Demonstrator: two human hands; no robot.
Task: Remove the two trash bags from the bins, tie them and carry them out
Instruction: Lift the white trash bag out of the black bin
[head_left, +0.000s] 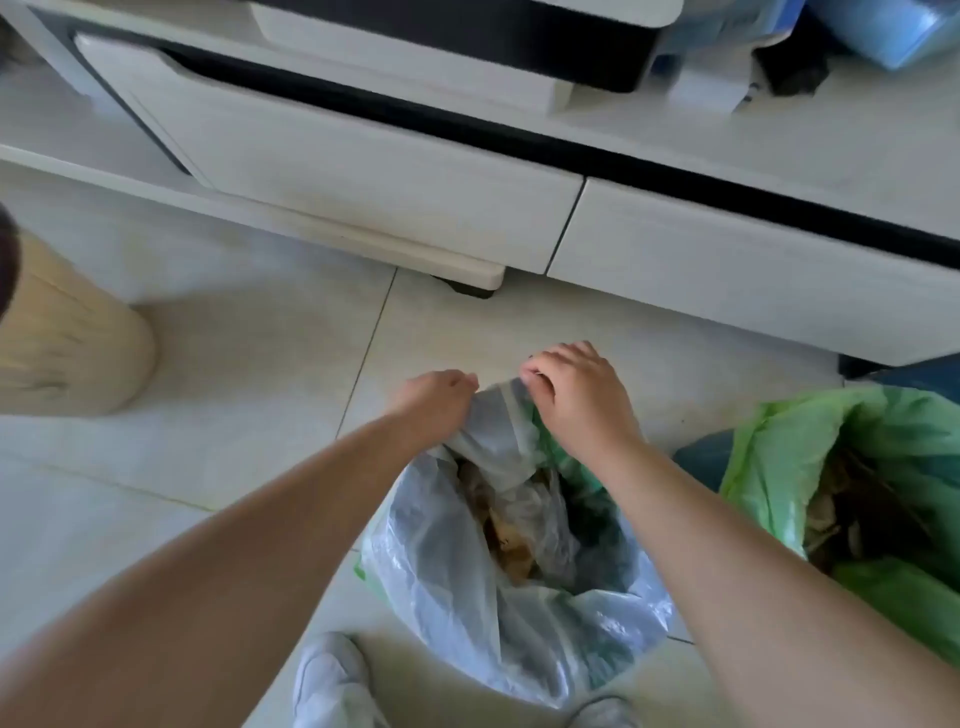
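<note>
The green bag (779, 467) is cut off by the right edge, and its contents are hard to make out. The left hand's (439, 400) fingertips are hidden behind the far rim of the grey bag (467, 597), round which they are curled. The same rim is pinched by the curled fingers of the right hand (576, 395). The grey bag is stood upright on the floor (234, 338) before the cabinet (363, 171), mouth upward. Whether a bin is under it cannot be told.
</note>
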